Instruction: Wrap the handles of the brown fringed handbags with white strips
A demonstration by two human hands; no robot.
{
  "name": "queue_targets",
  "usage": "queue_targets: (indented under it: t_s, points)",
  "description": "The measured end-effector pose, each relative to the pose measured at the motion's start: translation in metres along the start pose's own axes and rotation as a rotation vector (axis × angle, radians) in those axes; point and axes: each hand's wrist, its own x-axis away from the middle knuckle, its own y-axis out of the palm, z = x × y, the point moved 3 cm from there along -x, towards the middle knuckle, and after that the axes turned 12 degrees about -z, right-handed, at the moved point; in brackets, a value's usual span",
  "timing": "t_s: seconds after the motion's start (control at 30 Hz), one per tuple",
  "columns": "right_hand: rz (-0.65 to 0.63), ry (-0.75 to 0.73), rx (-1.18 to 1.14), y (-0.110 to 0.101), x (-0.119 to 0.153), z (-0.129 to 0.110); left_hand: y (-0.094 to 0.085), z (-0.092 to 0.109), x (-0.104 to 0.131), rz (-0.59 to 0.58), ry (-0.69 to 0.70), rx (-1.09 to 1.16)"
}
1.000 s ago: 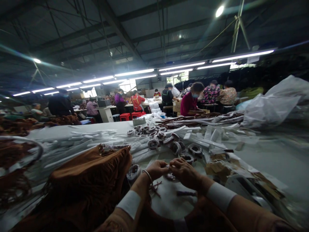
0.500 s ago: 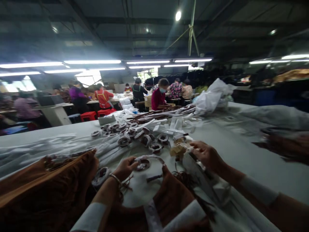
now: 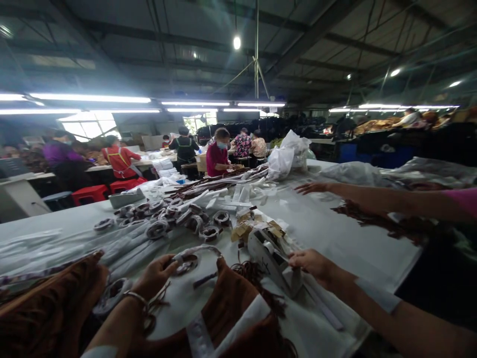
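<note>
In the head view, the left hand (image 3: 158,273) pinches one end of a white-wrapped strap (image 3: 203,247), which arches over the table (image 3: 357,248) to the top of a brown bag (image 3: 234,293) just in front of the person. The right hand (image 3: 311,264) is at the near end of a grey dispenser (image 3: 266,253), its fingers bent (whether they grip anything, I cannot tell). Wrapped coils (image 3: 156,228) lie in a loose heap beyond the left hand, and torn brown paper (image 3: 257,224) sits just behind the dispenser. At the right, a co-worker's hand (image 3: 313,188) stretches over the table, above a fringed brown piece (image 3: 383,219), fingers extended.
</note>
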Motion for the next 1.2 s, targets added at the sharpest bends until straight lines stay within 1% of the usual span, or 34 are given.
queue_targets:
  t_s: [0.07,0.13,0.23,0.3,0.33,0.43,0.5,0.53,0.57,0.6,0.67,0.7,0.73,0.77,0.83,0.9,0.93,1.0,1.07,1.2]
  points:
    - [0.041,-0.007,0.040,-0.004,0.016,-0.008,0.000,0.000,0.000,0.005,-0.001,-0.020]
    - [0.082,0.039,0.057,-0.003,0.031,-0.005,0.000,-0.002,-0.001,0.002,0.003,-0.031]
    - [0.083,0.186,-0.047,0.008,0.043,0.019,0.000,-0.007,-0.002,0.009,0.017,-0.017]
    - [0.075,0.217,-0.075,0.014,0.044,0.040,0.001,-0.010,-0.002,0.016,0.037,-0.003]
    - [0.075,0.212,-0.041,0.016,0.044,0.049,0.001,-0.010,-0.001,0.021,0.049,0.001]
    - [0.033,0.204,0.168,0.023,0.043,0.066,0.001,-0.010,0.005,0.032,0.075,0.007]
    - [-0.079,0.215,0.232,0.039,0.040,0.066,0.001,-0.011,0.008,0.026,0.081,0.004]
    - [-0.162,0.173,0.207,0.052,0.037,0.058,0.001,-0.013,0.008,0.025,0.084,0.001]
    - [-0.263,0.125,0.164,0.070,0.032,0.046,0.000,-0.014,0.009,0.035,0.082,-0.004]
    - [-0.357,0.060,0.099,0.092,0.026,0.029,0.000,-0.016,0.009,0.044,0.079,-0.009]
    - [-0.479,-0.040,-0.049,0.143,0.008,-0.012,0.000,-0.019,0.011,0.062,0.073,-0.016]
    - [-0.434,-0.116,-0.140,0.169,-0.005,-0.036,0.000,-0.020,0.013,0.067,0.071,-0.018]
    - [-0.411,-0.159,-0.215,0.196,-0.019,-0.057,0.001,-0.020,0.014,0.073,0.071,-0.018]
    - [-0.383,-0.170,-0.271,0.221,-0.034,-0.074,0.002,-0.019,0.016,0.078,0.073,-0.018]
    - [-0.380,-0.130,-0.376,0.269,-0.064,-0.097,0.002,-0.019,0.018,0.088,0.081,-0.014]
    - [-0.392,-0.090,-0.422,0.303,-0.087,-0.106,0.003,-0.019,0.018,0.097,0.095,-0.010]
    - [-0.389,-0.073,-0.432,0.315,-0.096,-0.106,0.003,-0.020,0.018,0.102,0.102,-0.009]
    - [-0.367,-0.047,-0.436,0.329,-0.107,-0.102,0.002,-0.021,0.017,0.115,0.113,-0.008]
    - [-0.360,-0.032,-0.431,0.334,-0.112,-0.097,0.002,-0.023,0.017,0.127,0.119,-0.009]
    - [-0.340,0.009,-0.432,0.336,-0.114,-0.093,0.004,-0.024,0.017,0.138,0.127,-0.005]
